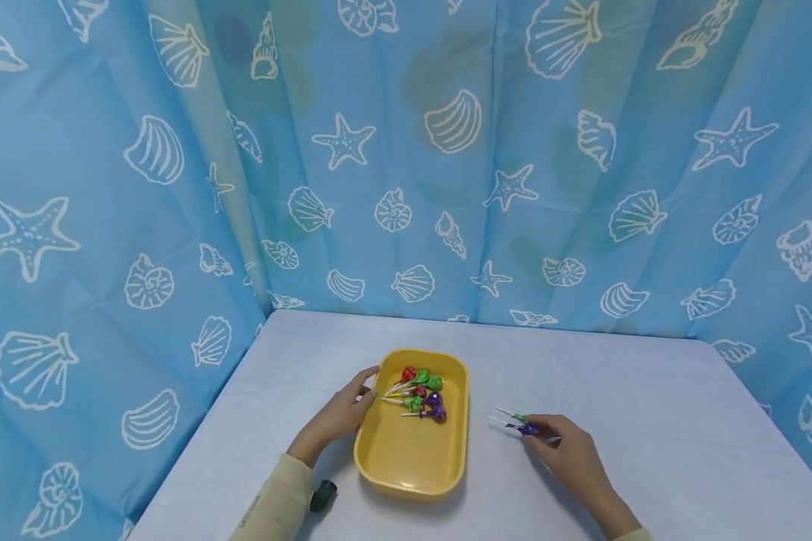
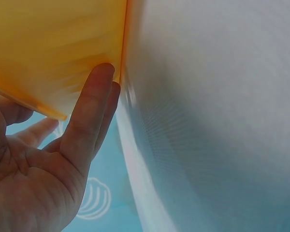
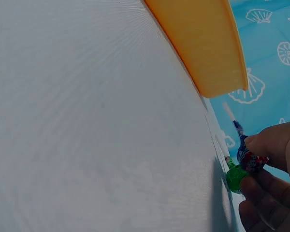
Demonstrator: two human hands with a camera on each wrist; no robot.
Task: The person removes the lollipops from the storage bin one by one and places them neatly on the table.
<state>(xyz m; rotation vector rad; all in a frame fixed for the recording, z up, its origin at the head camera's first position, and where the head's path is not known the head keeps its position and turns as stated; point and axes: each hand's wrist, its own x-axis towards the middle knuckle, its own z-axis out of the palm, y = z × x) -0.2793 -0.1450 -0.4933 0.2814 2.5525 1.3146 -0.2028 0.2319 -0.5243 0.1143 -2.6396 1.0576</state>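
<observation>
A yellow plastic tray (image 1: 411, 454) stands on the table, holding several wrapped lollipops, among them red, green (image 1: 434, 382) and purple (image 1: 437, 412) ones, grouped toward its far half. At the tray's left side is my left hand (image 1: 341, 413); in the left wrist view its fairly straight fingers (image 2: 89, 113) touch the outer wall, with the thumb at the rim. Right of the tray, my right hand (image 1: 571, 454) pinches a purple lollipop (image 1: 524, 429) and a green lollipop (image 1: 519, 417) by their wrapped heads. Their white sticks point left toward the tray.
A small black object (image 1: 323, 496) lies on the white tabletop (image 1: 622, 391) beside the left sleeve. Blue curtains (image 1: 392, 248) with white shell and starfish prints enclose the table at the back and sides.
</observation>
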